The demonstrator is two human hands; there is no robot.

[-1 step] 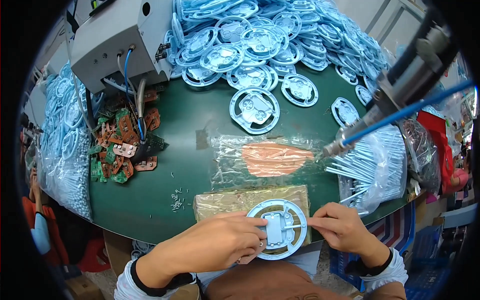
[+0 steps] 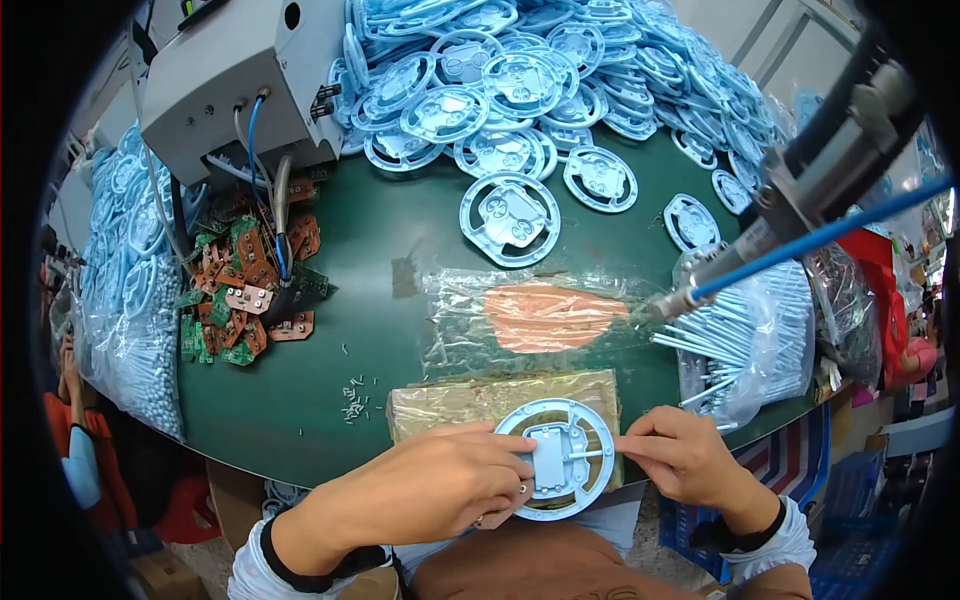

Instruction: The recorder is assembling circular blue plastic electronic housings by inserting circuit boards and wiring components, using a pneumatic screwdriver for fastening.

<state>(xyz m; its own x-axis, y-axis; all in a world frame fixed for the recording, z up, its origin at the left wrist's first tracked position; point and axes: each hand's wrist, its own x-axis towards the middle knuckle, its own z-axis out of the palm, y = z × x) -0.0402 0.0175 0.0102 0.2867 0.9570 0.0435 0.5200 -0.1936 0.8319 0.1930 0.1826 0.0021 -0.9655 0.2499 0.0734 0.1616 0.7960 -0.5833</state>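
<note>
Over a tape-wrapped block (image 2: 450,400) at the near table edge, a light blue plastic toy steering wheel (image 2: 548,465) lies with its ribbed side up. My left hand (image 2: 440,480) grips its left side, fingers reaching onto the centre housing. A small brown circuit board (image 2: 494,519) shows under those fingers, partly hidden. A pale blue rod (image 2: 590,454) crosses from the housing to the right rim. There my right hand (image 2: 685,455) pinches with thumb and forefinger, at the rod's outer end, which the fingertips hide.
Many blue wheels (image 2: 520,85) are heaped at the back. Circuit boards (image 2: 250,280) pile up left below a grey machine (image 2: 240,90). Small screws (image 2: 354,400) lie scattered nearby. A bag of blue rods (image 2: 750,330) sits right, under a metal tool with a blue hose (image 2: 830,235).
The metal tool at the right has shifted slightly to the right. Both hands and the wheel stay in place.
</note>
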